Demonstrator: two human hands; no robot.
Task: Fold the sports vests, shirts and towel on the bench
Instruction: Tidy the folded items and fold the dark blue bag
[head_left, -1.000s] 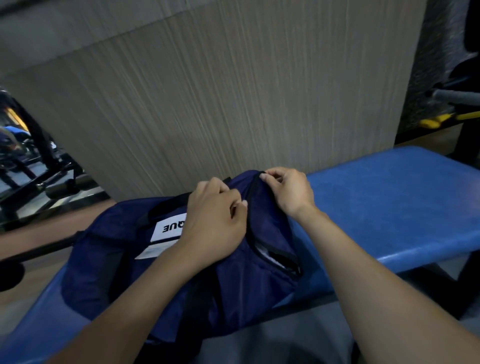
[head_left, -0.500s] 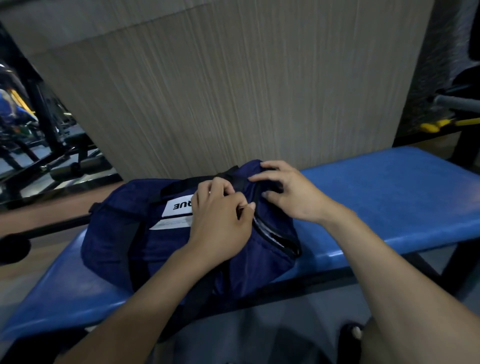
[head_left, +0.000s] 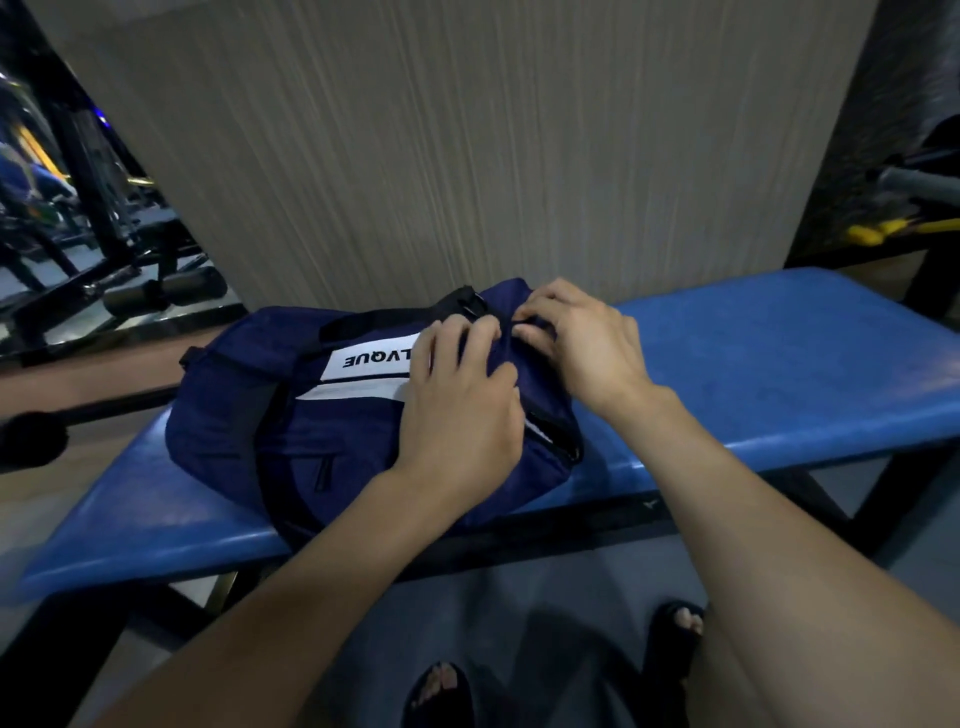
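Note:
A navy duffel bag (head_left: 291, 431) with a white label and black straps lies on the blue bench (head_left: 779, 374). My left hand (head_left: 462, 410) lies on top of the bag near its right end, fingers curled into the fabric beside the zip. My right hand (head_left: 582, 343) pinches the fabric at the bag's far right end, just across the zip line. The zip is partly open near the front, with something pale showing inside. No vests, shirts or towel are in sight.
A wood-grain wall panel (head_left: 467, 156) stands right behind the bench. Gym machines and a padded roller (head_left: 166, 293) are at the left, a yellow-handled bar (head_left: 904, 228) at the right. My sandalled feet (head_left: 675, 634) stand on the grey floor below the bench edge.
The view has tilted down, showing more of the bench and my feet. My right hand has drawn in from a spread reach to pinching the bag's end; my left hand stays on the bag.

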